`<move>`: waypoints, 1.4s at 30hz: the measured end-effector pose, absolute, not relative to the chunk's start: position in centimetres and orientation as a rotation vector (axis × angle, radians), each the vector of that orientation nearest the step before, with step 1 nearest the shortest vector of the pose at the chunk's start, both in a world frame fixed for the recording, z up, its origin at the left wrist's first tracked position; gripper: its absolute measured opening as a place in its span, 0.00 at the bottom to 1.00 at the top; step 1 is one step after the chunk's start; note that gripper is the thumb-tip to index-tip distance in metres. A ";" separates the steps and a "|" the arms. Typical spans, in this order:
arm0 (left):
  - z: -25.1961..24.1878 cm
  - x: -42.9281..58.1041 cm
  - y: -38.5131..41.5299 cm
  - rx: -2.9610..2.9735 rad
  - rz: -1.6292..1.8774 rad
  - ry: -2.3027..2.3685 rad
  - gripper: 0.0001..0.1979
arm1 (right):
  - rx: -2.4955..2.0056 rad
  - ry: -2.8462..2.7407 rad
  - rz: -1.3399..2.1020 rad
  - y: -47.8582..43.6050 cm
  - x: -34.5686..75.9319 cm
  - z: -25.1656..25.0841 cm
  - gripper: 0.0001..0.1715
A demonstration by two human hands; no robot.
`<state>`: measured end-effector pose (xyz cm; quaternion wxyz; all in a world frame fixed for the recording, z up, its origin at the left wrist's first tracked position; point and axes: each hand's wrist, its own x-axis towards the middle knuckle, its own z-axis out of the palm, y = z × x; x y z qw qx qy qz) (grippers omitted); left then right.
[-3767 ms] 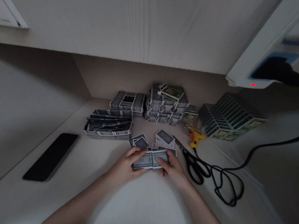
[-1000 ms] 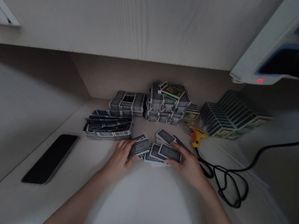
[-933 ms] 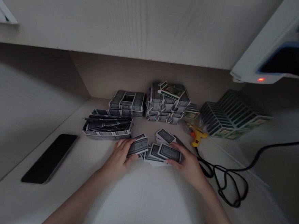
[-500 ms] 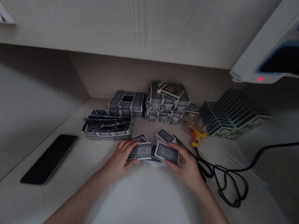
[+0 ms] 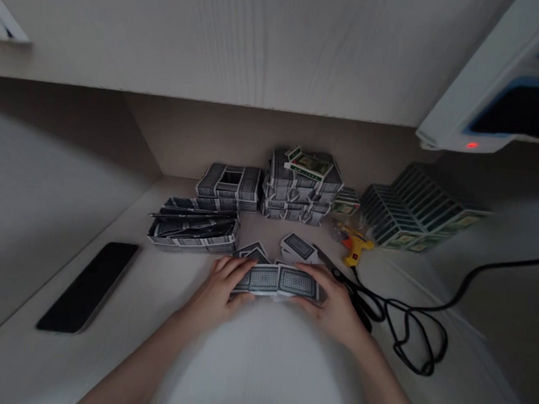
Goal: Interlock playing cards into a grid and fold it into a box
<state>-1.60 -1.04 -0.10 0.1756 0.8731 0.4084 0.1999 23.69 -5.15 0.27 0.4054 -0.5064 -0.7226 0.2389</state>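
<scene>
Between thumb and fingers, my left hand [image 5: 227, 282] pinches a patterned playing card strip [image 5: 263, 279] by its top and bottom edges. My right hand [image 5: 330, 295] grips another playing card [image 5: 298, 282] the same way. The two meet edge to edge, or slightly overlap; I cannot tell which. Loose cards [image 5: 299, 246] lie on the table just behind them, with more cards [image 5: 253, 250] near my left fingertips. Beside my right hand, partly covered by it, are black-handled scissors [image 5: 359, 300].
A card-built box [image 5: 193, 243] holds folded card pieces at left. Behind stand card blocks [image 5: 229, 185] and stacked card cases [image 5: 302, 189]. At right are a yellow glue gun [image 5: 356, 245], its black cable [image 5: 405, 310] and card packs [image 5: 406, 227]. A phone [image 5: 89, 288] lies left; a power strip [image 5: 459, 126] hangs above.
The left strip and the right card have come together, closing the gap between them. My left hand has shifted slightly right, and the right card now lies straighter.
</scene>
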 end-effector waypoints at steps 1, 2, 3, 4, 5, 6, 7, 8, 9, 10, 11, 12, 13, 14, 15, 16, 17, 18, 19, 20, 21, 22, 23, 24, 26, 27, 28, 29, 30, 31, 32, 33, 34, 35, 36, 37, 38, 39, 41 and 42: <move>-0.1 -1.6 -1.1 2.474 0.568 1.162 0.27 | -1.271 -1.825 0.611 -5.1 23.7 0.2 0.27; -0.2 -1.6 -1.1 2.475 0.570 1.166 0.27 | -1.266 -1.827 0.624 -5.1 23.8 0.2 0.27; -0.2 -1.6 -1.1 2.476 0.571 1.167 0.26 | -1.264 -1.833 0.643 -5.2 23.8 0.1 0.27; -0.3 -1.6 -1.1 2.475 0.570 1.164 0.26 | -1.263 -1.838 0.664 -5.2 23.8 0.1 0.27; -0.3 -1.6 -1.2 2.475 0.569 1.158 0.26 | -1.260 -1.844 0.685 -5.2 23.9 0.1 0.27; -0.4 -1.6 -1.2 2.474 0.566 1.146 0.26 | -1.257 -1.848 0.705 -5.2 23.9 0.1 0.28; -0.5 -1.6 -1.2 2.473 0.562 1.130 0.27 | -1.252 -1.849 0.727 -5.2 23.9 0.2 0.28; -0.6 -1.7 -1.2 2.471 0.557 1.113 0.27 | -1.247 -1.846 0.749 -5.2 23.9 0.2 0.28; -0.6 -1.7 -1.2 2.470 0.551 1.094 0.27 | -1.243 -1.838 0.771 -5.2 23.9 0.2 0.28; -0.7 -1.7 -1.1 2.468 0.545 1.077 0.27 | -1.239 -1.827 0.792 -5.2 23.9 0.2 0.28; -0.7 -1.8 -1.1 2.465 0.540 1.064 0.27 | -1.236 -1.815 0.811 -5.3 23.9 0.2 0.28; -0.7 -1.8 -1.2 2.461 0.539 1.058 0.27 | -1.232 -1.804 0.825 -5.3 23.9 0.2 0.28; -0.7 -1.8 -1.2 2.458 0.543 1.055 0.27 | -1.229 -1.796 0.836 -5.3 23.9 0.2 0.27; -0.7 -1.8 -1.2 2.455 0.550 1.052 0.26 | -1.226 -1.792 0.845 -5.3 23.9 0.2 0.27; -0.6 -1.8 -1.2 2.453 0.559 1.051 0.27 | -1.223 -1.790 0.853 -5.3 23.9 0.2 0.27; -0.5 -1.8 -1.3 2.451 0.566 1.047 0.27 | -1.221 -1.786 0.860 -5.3 23.8 0.2 0.27; -0.5 -1.8 -1.3 2.449 0.571 1.042 0.27 | -1.218 -1.783 0.865 -5.3 23.8 0.3 0.27; -0.4 -1.8 -1.4 2.446 0.572 1.039 0.27 | -1.216 -1.779 0.866 -5.3 23.7 0.3 0.26; -0.3 -1.7 -1.4 2.444 0.574 1.037 0.27 | -1.218 -1.775 0.863 -5.4 23.7 0.4 0.26; -0.3 -1.7 -1.5 2.442 0.576 1.036 0.27 | -1.223 -1.774 0.858 -5.4 23.6 0.4 0.26; -0.3 -1.7 -1.5 2.442 0.577 1.035 0.27 | -1.230 -1.775 0.851 -5.4 23.5 0.5 0.26; -0.3 -1.7 -1.5 2.444 0.576 1.035 0.27 | -1.236 -1.777 0.845 -5.4 23.4 0.5 0.26; -0.3 -1.7 -1.5 2.446 0.571 1.035 0.27 | -1.243 -1.781 0.841 -5.4 23.4 0.6 0.26; -0.3 -1.7 -1.6 2.448 0.564 1.036 0.27 | -1.248 -1.784 0.839 -5.4 23.3 0.6 0.26; -0.3 -1.7 -1.6 2.449 0.552 1.042 0.27 | -1.250 -1.784 0.838 -5.4 23.1 0.5 0.27; -0.3 -1.7 -1.6 2.447 0.549 1.044 0.27 | -1.248 -1.782 0.840 -5.4 23.1 0.4 0.27; -0.3 -1.7 -1.6 2.444 0.547 1.044 0.26 | -1.243 -1.780 0.842 -5.4 23.0 0.3 0.27; -0.3 -1.6 -1.7 2.441 0.543 1.043 0.26 | -1.238 -1.776 0.844 -5.4 22.9 0.2 0.26; -0.3 -1.6 -1.7 2.438 0.539 1.040 0.26 | -1.232 -1.773 0.848 -5.4 22.9 0.1 0.26; -0.3 -1.6 -1.7 2.436 0.535 1.034 0.26 | -1.227 -1.771 0.853 -5.4 22.9 0.0 0.27; -0.2 -1.5 -1.7 2.435 0.531 1.027 0.26 | -1.224 -1.767 0.859 -5.4 22.8 -0.2 0.27; -0.2 -1.5 -1.7 2.434 0.531 1.021 0.26 | -1.221 -1.760 0.864 -5.4 22.8 -0.2 0.27; -0.2 -1.5 -1.8 2.433 0.533 1.017 0.26 | -1.217 -1.754 0.870 -5.4 22.8 -0.3 0.27; -0.2 -1.5 -1.8 2.431 0.537 1.014 0.26 | -1.211 -1.746 0.877 -5.4 22.8 -0.4 0.27; -0.2 -1.5 -1.8 2.429 0.542 1.013 0.26 | -1.204 -1.739 0.884 -5.4 22.8 -0.4 0.27; -0.2 -1.5 -1.8 2.425 0.546 1.013 0.26 | -1.199 -1.733 0.892 -5.5 22.8 -0.5 0.28; -0.2 -1.6 -1.8 2.422 0.550 1.013 0.26 | -1.197 -1.729 0.902 -5.5 22.8 -0.5 0.28; -0.3 -1.6 -1.8 2.421 0.549 1.010 0.26 | -1.197 -1.726 0.911 -5.5 22.9 -0.6 0.28; -0.3 -1.6 -1.8 2.423 0.544 0.998 0.26 | -1.205 -1.724 0.932 -5.5 22.9 -0.8 0.29; -0.3 -1.6 -1.8 2.425 0.537 0.991 0.26 | -1.209 -1.722 0.945 -5.5 23.0 -0.9 0.29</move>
